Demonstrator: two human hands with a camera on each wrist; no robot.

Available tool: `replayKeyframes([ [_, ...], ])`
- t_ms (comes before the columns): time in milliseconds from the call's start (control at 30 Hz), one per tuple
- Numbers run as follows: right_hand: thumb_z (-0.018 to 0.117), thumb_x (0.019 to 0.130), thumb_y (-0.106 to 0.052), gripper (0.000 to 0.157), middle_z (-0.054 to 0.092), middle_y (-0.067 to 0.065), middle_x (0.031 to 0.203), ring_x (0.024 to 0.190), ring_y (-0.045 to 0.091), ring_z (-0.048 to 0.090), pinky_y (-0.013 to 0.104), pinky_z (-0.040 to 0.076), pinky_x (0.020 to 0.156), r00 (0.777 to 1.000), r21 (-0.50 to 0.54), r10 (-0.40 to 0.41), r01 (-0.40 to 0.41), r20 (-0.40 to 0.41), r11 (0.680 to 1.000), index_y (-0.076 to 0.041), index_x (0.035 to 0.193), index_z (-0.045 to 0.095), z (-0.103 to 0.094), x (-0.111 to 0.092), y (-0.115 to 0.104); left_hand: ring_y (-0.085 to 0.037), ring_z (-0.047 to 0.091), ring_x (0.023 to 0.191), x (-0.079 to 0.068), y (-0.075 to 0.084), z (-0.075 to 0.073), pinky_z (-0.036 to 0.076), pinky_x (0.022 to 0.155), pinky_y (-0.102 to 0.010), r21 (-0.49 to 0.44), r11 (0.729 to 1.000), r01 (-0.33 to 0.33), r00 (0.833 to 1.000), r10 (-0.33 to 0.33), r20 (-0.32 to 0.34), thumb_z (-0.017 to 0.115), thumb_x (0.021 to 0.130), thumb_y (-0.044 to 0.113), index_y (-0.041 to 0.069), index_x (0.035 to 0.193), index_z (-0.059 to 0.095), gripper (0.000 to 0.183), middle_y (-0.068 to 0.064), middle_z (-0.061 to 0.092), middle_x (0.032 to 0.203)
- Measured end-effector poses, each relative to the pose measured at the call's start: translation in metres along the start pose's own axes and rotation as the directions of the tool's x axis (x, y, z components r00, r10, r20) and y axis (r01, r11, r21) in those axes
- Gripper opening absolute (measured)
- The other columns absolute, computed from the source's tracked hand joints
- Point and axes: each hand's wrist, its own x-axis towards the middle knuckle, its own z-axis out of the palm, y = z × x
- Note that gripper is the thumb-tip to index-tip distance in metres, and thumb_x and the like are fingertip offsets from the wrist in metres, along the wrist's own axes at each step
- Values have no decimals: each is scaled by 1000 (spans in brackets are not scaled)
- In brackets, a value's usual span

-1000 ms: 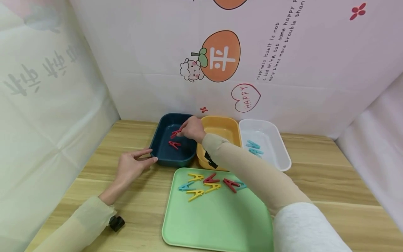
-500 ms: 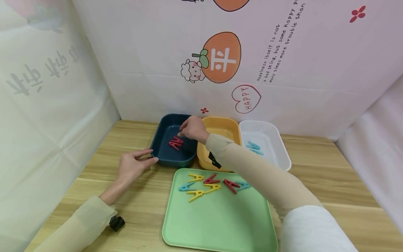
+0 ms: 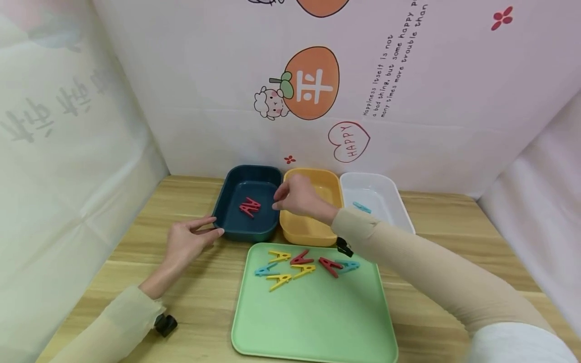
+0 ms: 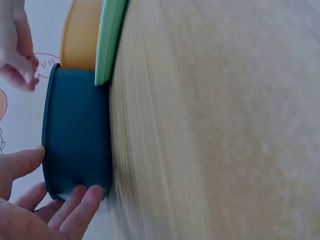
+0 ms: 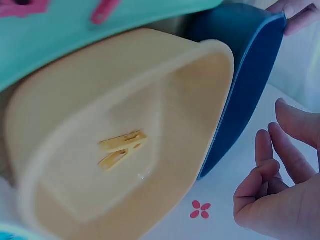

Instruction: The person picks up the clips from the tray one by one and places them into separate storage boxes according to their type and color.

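Note:
My left hand (image 3: 186,244) rests against the left front corner of the dark blue bin (image 3: 247,234), its fingers fairly straight and touching the outside wall and rim. Two red clothespins (image 3: 249,206) lie together on that bin's floor. Over the yellow bin (image 3: 313,239) hovers my right hand (image 3: 301,196), its fingers loosely bent and nothing between them in the right wrist view. One yellow clothespin (image 5: 124,149) lies inside the yellow bin; the head view hides it behind the hand. A light blue clothespin (image 3: 362,207) shows in the white bin (image 3: 401,209), partly covered by my right forearm.
In front of the bins lies a green tray (image 3: 313,322) with several yellow, red and blue clothespins near its far edge, such as a yellow clothespin (image 3: 280,281). A printed white cloth (image 3: 218,136) stands right behind the bins.
My right hand has let go of the second red clothespin in the dark blue bin and has moved right, over the yellow bin. My left hand stays at the bin's corner.

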Motion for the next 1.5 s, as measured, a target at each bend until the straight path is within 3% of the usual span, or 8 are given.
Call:
replayKeyframes([
  [533, 91, 86, -15, 15, 72, -7, 86, 84, 20, 58, 34, 52, 70, 996, -45, -84, 83, -30, 996, -10, 99, 85, -12, -87, 21, -5, 75, 95, -1, -2, 2, 64, 79, -33, 12, 1000, -16, 1000, 16, 5, 87, 91, 22, -4, 135, 69, 54, -20, 52, 153],
  [800, 90, 86, -11, 11, 70, -7, 84, 72, 17, 56, 31, 49, 61, 989, -59, -130, 125, -77, 990, -10, 95, 85, -14, -118, 37, -6, 74, 99, -3, -3, 0, 64, 80, -35, -2, 1000, -15, 1000, 15, 2, 87, 91, 22, -5, 135, 68, 55, -22, 54, 151],
  [1133, 90, 85, -10, 11, 68, -10, 79, 64, 16, 50, 25, 40, 53, 997, -16, -38, 37, -74, 999, -12, 94, 84, -17, -151, 66, -6, 74, 98, -2, -1, 2, 64, 80, -35, 18, 1000, -15, 1000, 15, -8, 87, 91, 22, -5, 134, 70, 54, -20, 55, 150],
  [1500, 90, 84, -8, 9, 66, -11, 73, 60, 13, 48, 22, 36, 50, 996, 9, -27, 28, -80, 1000, -10, 91, 84, -13, -173, 91, -3, 75, 90, -3, -1, 2, 64, 77, -33, 15, 999, -31, 999, 31, -13, 87, 91, 20, -6, 132, 71, 51, -21, 57, 148],
])
